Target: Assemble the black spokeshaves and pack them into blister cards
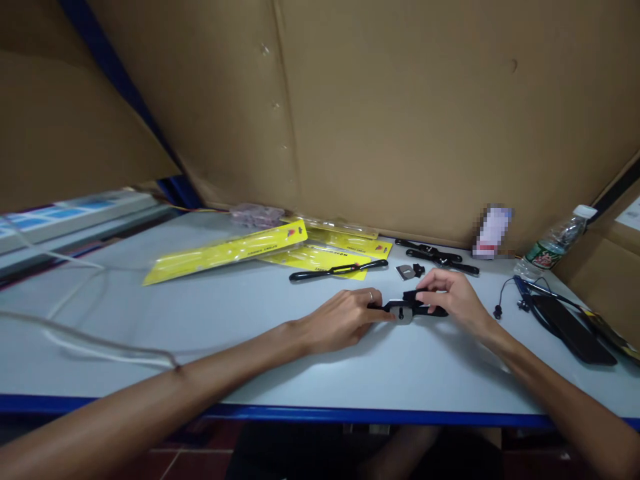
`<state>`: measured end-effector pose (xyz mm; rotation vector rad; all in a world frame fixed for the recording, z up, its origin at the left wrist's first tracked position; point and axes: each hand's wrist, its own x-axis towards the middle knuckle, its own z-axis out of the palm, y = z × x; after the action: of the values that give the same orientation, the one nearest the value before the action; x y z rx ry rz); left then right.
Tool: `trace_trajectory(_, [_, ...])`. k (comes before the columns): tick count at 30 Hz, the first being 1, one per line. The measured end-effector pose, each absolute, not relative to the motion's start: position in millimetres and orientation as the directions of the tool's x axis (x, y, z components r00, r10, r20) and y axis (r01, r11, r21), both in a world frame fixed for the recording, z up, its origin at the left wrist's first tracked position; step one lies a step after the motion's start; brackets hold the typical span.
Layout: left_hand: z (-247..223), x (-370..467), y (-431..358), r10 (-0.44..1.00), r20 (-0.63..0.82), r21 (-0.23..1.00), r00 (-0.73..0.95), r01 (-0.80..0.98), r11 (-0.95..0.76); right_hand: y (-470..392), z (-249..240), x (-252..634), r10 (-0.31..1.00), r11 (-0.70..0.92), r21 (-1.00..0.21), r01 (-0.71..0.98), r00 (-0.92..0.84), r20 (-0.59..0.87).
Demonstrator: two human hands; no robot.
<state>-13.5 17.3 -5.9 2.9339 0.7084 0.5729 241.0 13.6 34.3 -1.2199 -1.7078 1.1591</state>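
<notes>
A black spokeshave [436,311] lies across the middle of the table, a grey metal blade [401,315] at its centre. My left hand [345,317] is closed around its left handle, the index finger reaching to the blade. Over the centre of the tool, my right hand [453,297] pinches a small black cap piece [411,295]. Whether that piece touches the blade I cannot tell. Just beyond my hands lie a loose blade [404,272] and another small black piece [419,270]. A second black spokeshave body [340,269] rests behind my left hand.
Yellow blister packs [235,250] lie at the back left. More black spokeshave bodies [435,257] sit near the cardboard wall [400,113]. At right are a plastic bottle [555,243], a dark phone-shaped object [575,330] and cords. A white cable [100,343] crosses the left side.
</notes>
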Motion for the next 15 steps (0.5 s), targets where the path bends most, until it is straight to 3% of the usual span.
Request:
trace_trajectory(6, [-7,-13,18,0.464,0.332,0.181,0.821,0.428,-0.886,4,15,226,0.944,0.304,-0.858,0.414,-0.250,0.215])
trace_trajectory(15, [-6,-14,18,0.458,0.322,0.147,0.829,0.434,-0.889,9,10,228,0.841,0.532,-0.574,0.623,-0.310,0.443])
